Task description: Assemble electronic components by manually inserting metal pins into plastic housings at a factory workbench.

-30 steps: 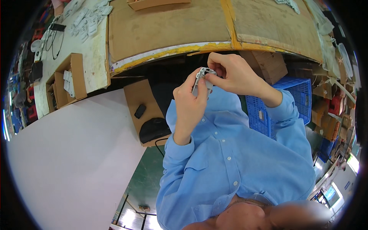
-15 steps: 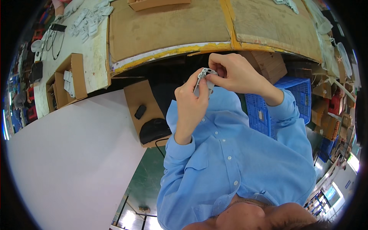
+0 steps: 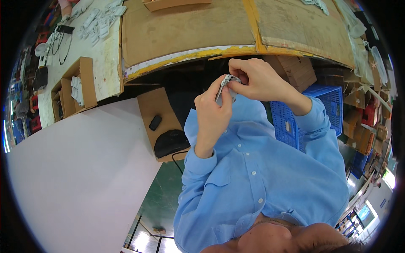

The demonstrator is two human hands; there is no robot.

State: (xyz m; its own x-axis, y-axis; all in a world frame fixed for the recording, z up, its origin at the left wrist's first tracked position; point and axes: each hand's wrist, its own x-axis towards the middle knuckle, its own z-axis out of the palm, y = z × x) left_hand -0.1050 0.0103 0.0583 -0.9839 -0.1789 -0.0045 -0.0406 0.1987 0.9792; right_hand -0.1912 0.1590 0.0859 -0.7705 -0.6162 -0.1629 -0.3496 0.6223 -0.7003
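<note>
A small pale grey plastic housing (image 3: 228, 80) is held up in front of my shirt, just off the near edge of the bench. My left hand (image 3: 213, 114) wraps its fingers and thumb round the lower part of it. From the other side my right hand (image 3: 257, 80) pinches at its upper end, thumb and forefinger close together. The fingers hide much of the housing, and whether a smaller piece sits between the right fingertips cannot be seen.
The cardboard-covered bench (image 3: 190, 29) lies ahead. At left are a pile of pale plastic parts (image 3: 99, 23), a cardboard box (image 3: 87, 80) with parts inside and a white board (image 3: 84, 168). Below the bench, a blue crate (image 3: 284, 126) stands right; a black pouch (image 3: 171, 143) rests on cardboard.
My left hand has shifted very slightly, and the housing is tilted a little differently. Both hands keep their hold on it.
</note>
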